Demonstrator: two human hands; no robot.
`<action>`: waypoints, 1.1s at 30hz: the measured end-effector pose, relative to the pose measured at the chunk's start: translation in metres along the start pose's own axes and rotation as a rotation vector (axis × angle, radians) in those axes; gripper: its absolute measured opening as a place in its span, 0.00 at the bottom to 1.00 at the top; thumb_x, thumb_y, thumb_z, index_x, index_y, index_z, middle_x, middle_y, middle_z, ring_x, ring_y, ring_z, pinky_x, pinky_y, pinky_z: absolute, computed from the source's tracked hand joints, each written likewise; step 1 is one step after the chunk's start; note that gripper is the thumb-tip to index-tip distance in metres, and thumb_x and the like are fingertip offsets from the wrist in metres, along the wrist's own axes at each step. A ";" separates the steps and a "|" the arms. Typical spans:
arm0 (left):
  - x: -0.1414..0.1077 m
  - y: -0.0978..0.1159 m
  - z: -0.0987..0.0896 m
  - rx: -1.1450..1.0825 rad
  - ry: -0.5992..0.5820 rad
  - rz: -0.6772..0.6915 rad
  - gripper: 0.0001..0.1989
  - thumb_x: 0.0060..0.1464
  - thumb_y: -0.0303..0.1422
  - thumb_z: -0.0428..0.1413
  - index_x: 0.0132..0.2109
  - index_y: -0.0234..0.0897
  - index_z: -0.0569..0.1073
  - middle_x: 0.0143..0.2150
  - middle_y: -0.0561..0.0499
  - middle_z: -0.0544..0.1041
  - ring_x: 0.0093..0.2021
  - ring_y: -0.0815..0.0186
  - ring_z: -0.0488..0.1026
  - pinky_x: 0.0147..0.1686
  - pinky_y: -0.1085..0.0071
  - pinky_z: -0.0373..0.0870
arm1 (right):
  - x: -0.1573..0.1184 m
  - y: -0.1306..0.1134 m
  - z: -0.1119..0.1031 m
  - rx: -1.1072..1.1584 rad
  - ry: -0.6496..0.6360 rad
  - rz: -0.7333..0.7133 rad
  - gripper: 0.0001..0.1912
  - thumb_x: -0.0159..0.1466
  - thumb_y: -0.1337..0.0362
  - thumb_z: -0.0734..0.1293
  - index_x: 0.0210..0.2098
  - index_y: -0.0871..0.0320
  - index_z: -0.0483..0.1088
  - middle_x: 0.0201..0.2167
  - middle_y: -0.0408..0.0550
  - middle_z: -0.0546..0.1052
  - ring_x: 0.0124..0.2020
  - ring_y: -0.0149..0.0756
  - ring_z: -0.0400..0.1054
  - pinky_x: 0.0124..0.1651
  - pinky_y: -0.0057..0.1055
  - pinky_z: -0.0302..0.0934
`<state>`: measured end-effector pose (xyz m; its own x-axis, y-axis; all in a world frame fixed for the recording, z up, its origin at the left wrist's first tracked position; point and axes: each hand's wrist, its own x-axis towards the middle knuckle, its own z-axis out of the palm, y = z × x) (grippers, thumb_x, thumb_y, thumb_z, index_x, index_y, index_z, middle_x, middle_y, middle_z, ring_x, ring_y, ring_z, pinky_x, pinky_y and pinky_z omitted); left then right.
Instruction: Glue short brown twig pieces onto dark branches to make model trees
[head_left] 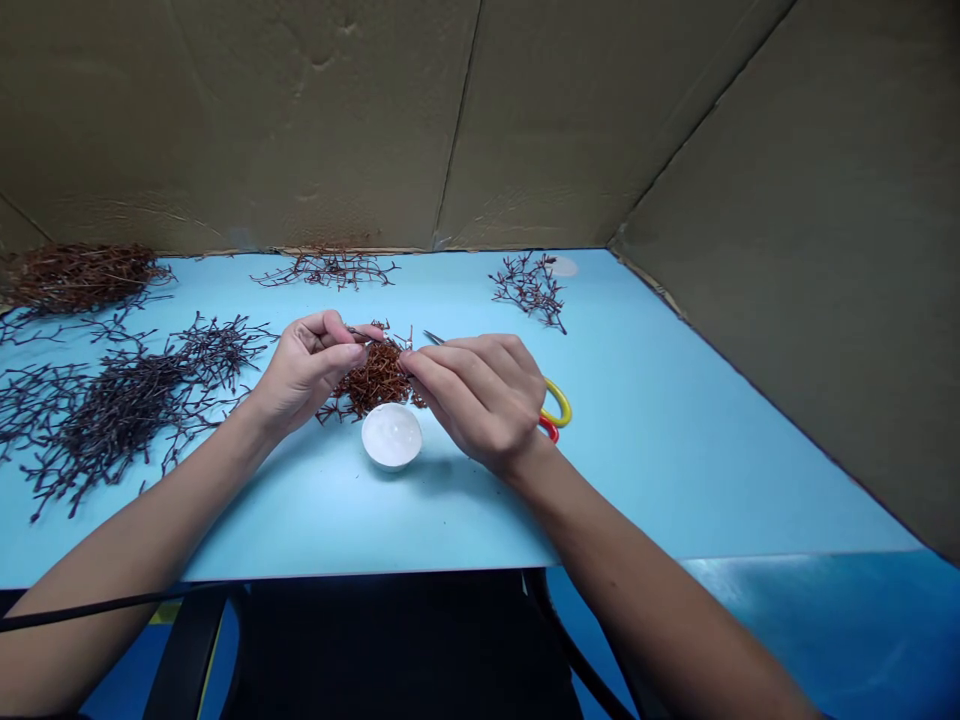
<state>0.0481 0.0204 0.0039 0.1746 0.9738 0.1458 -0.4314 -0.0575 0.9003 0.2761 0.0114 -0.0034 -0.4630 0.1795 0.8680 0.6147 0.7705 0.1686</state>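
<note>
In the head view, the left hand (315, 365) is raised over a pale blue table (675, 430), its thumb and forefinger closing toward each other on a thin dark stem (361, 333). The right hand (480, 395) faces it, back of the hand up, thumb and fingers pressed together at the tips. A short reddish-brown twig (410, 341) stands up at those fingertips and appears pinched there. The two hands are near each other but apart.

Beyond and below the fingertips lies a heap of short brown pieces (375, 380), partly covered by the hands. Just on the near side of it sits a small white bowl (391, 436); its contents are too indistinct to name. Scissors (556, 404) lie partly under the right hand, the yellow and red handles showing to its right and the metal point at its far left side.

On the left of the table spreads a large pile of dark branching stems (127, 405), with a reddish-brown bundle (82, 277) at the far left. Loose brown stems (330, 267) lie at the far edge, near the cardboard wall (315, 120). Farther right is a small dark reddish cluster (531, 287), beside a pale round patch (562, 266).
</note>
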 end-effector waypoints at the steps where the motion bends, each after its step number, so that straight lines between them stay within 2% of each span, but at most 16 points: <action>1: 0.000 0.000 0.001 -0.006 -0.003 0.003 0.14 0.45 0.27 0.76 0.29 0.37 0.77 0.40 0.49 0.87 0.38 0.68 0.83 0.41 0.74 0.81 | 0.001 -0.001 0.000 -0.007 0.018 -0.007 0.10 0.74 0.68 0.70 0.52 0.48 0.79 0.40 0.42 0.87 0.40 0.38 0.78 0.42 0.39 0.62; 5: -0.002 0.000 0.003 -0.008 -0.002 0.003 0.14 0.44 0.27 0.76 0.28 0.37 0.77 0.39 0.50 0.87 0.36 0.69 0.82 0.38 0.76 0.80 | 0.002 -0.002 0.001 -0.003 0.091 -0.009 0.12 0.73 0.70 0.71 0.53 0.51 0.78 0.40 0.44 0.87 0.40 0.38 0.77 0.41 0.39 0.63; 12: -0.004 -0.002 0.003 0.021 0.002 -0.004 0.15 0.43 0.29 0.77 0.27 0.37 0.77 0.40 0.48 0.87 0.32 0.71 0.79 0.38 0.75 0.79 | -0.002 -0.002 0.006 -0.024 0.016 0.094 0.08 0.75 0.65 0.69 0.49 0.49 0.80 0.38 0.45 0.86 0.35 0.38 0.74 0.39 0.40 0.60; 19: -0.005 -0.004 0.002 0.001 -0.010 0.009 0.14 0.44 0.27 0.76 0.28 0.38 0.77 0.39 0.52 0.87 0.31 0.72 0.79 0.38 0.75 0.79 | 0.002 -0.006 0.007 -0.010 0.104 0.078 0.07 0.75 0.67 0.68 0.47 0.50 0.79 0.36 0.44 0.86 0.35 0.37 0.74 0.39 0.38 0.60; 26: -0.007 -0.002 0.005 0.039 0.015 0.027 0.16 0.42 0.30 0.78 0.27 0.38 0.77 0.38 0.50 0.87 0.37 0.67 0.83 0.41 0.72 0.81 | -0.001 -0.005 0.008 -0.014 0.021 0.143 0.09 0.77 0.63 0.67 0.45 0.49 0.81 0.36 0.44 0.84 0.34 0.37 0.72 0.38 0.39 0.57; 33: -0.006 -0.001 0.007 0.068 -0.035 0.079 0.15 0.44 0.31 0.79 0.28 0.37 0.79 0.37 0.49 0.87 0.39 0.66 0.84 0.43 0.73 0.82 | 0.003 -0.006 0.007 0.026 0.161 0.054 0.06 0.74 0.68 0.70 0.45 0.52 0.79 0.35 0.44 0.85 0.33 0.36 0.73 0.38 0.38 0.59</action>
<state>0.0533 0.0131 0.0053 0.1740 0.9572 0.2311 -0.3847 -0.1500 0.9108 0.2666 0.0116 -0.0051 -0.3204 0.1222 0.9394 0.6180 0.7785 0.1095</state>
